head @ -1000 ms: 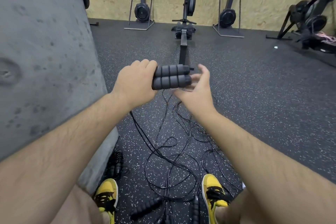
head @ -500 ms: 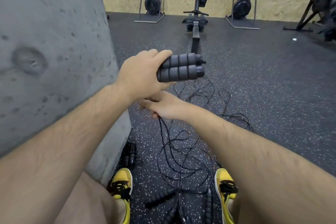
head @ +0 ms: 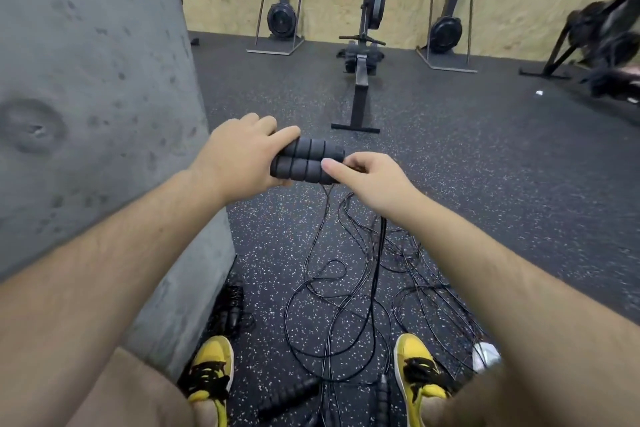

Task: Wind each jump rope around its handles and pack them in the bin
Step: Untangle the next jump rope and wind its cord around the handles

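Progress so far looks pretty early, tbh. The left hand (head: pixel 242 158) is wrapped around one end of a pair of black ribbed foam jump rope handles (head: pixel 306 163), held side by side out in front of the person, roughly level and well above the floor. The right hand (head: pixel 369 180) is up against the other end of that pair, thumb lying on the lower handle and fingers curled behind, apparently pinching the thin black rope cord (head: pixel 323 215) where it leaves the handles, though the exact grip is hidden behind the hand. No wraps show on the handles yet, so the winding of this rope seems barely started, and most of its cord hangs down into a messy tangle of loose black cords (head: pixel 346 305) spread over the speckled black rubber floor (head: pixel 485 166) between the yellow-and-black sneakers (head: pixel 213 367). At least two more black handles (head: pixel 289 395) lie down by the feet, so more ropes are waiting. One dark bundle (head: pixel 233 305) sits at the foot of the grey concrete pillar (head: pixel 86 80) and might be an already wound rope, but it's too dark to say. No bin shows anywhere in the head view, so whether anything is packed can't be told. Judging from all that, most of the job is left.
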The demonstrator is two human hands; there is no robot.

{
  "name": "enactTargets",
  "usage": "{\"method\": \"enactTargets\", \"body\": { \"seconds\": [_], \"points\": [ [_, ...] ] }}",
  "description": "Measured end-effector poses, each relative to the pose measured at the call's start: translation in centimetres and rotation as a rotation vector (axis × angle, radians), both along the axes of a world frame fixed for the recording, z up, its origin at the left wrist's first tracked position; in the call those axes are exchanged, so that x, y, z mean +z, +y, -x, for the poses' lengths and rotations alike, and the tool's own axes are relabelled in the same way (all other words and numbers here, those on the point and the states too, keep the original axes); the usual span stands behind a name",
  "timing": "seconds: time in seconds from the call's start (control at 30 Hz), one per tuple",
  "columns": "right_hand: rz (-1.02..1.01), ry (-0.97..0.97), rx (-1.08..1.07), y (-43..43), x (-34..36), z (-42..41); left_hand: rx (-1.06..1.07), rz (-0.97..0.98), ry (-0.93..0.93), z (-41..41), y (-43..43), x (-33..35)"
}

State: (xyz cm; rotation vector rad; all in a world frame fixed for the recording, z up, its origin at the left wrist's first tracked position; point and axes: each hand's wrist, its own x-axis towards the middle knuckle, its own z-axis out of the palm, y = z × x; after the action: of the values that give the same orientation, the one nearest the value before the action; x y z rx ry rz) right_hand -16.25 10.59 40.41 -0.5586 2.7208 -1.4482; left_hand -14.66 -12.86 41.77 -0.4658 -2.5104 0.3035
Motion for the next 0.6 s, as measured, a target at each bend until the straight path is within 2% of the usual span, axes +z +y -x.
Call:
{"method": "enactTargets", "body": {
  "seconds": [0.43,0.6],
  "points": [
    [-0.168,0.276,-0.167,0.9,0.0,-0.2,0.056,-0.052,-0.010,-0.3,2.6,-1.0],
    [-0.337,0.494,-0.057,1.8,0.5,-0.5,0.055,-0.101,-0.044,0.1,2.7,-1.3]
  ]
}}
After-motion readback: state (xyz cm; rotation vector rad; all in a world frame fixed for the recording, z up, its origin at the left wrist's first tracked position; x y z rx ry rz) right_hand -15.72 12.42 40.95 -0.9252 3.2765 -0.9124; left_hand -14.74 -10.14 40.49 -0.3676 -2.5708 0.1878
